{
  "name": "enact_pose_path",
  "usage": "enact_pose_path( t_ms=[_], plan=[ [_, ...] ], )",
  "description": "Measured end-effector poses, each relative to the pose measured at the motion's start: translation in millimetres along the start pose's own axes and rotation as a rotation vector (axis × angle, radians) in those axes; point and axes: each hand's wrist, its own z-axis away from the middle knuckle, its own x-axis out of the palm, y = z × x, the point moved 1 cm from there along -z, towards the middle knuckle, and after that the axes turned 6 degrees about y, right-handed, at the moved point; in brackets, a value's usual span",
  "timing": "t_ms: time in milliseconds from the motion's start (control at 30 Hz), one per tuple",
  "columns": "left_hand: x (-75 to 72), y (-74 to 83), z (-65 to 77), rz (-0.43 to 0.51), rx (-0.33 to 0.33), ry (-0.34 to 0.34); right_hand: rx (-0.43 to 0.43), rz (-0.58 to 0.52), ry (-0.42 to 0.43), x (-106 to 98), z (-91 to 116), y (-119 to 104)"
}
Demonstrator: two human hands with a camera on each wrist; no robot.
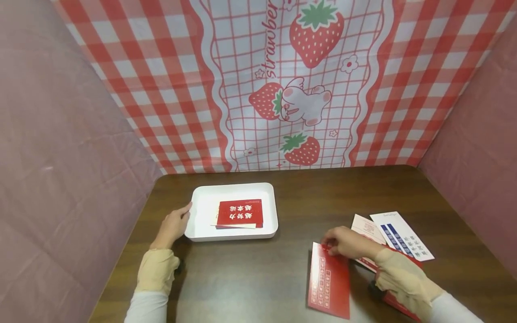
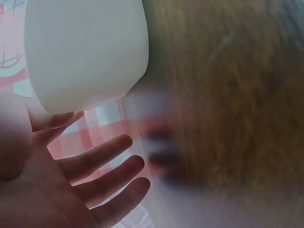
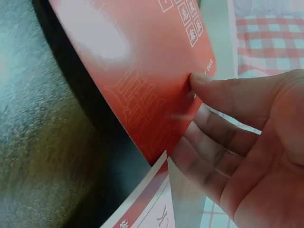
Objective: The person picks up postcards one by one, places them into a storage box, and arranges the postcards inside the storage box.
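Between thumb and fingers, my right hand [image 1: 350,242] pinches a red card [image 1: 329,287] with white Chinese characters by one edge. The right wrist view shows the thumb [image 3: 228,92] on its glossy printed face, the other fingers behind. My left hand [image 1: 173,226] is at the left side of a white tray [image 1: 232,236]. In the left wrist view its fingers [image 2: 111,178] are spread and loosely extended, the upper ones right at the wall of the tray. Inside the tray lies a red card [image 1: 240,213] with white characters, over other cards.
On the right, a white card [image 1: 404,237] with blue blocks and a pinkish card [image 1: 369,229] overlap, with more red cards partly hidden under my right forearm. All lie on a dark wooden table [image 1: 242,278]. A strawberry-print checked cloth [image 1: 282,89] hangs behind it.
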Motion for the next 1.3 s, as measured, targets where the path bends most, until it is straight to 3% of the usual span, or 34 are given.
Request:
enact_pose_path(
  t_ms=[667,1300],
  plan=[
    [2.5,-0.5,-1.5,-0.004,0.015,0.011,0.091,-0.248,0.042,-17,2,-1],
    [2.8,0.7,-5.9,-0.063,0.126,0.077,0.211,-0.392,0.045,-24,6,-1]
  ],
)
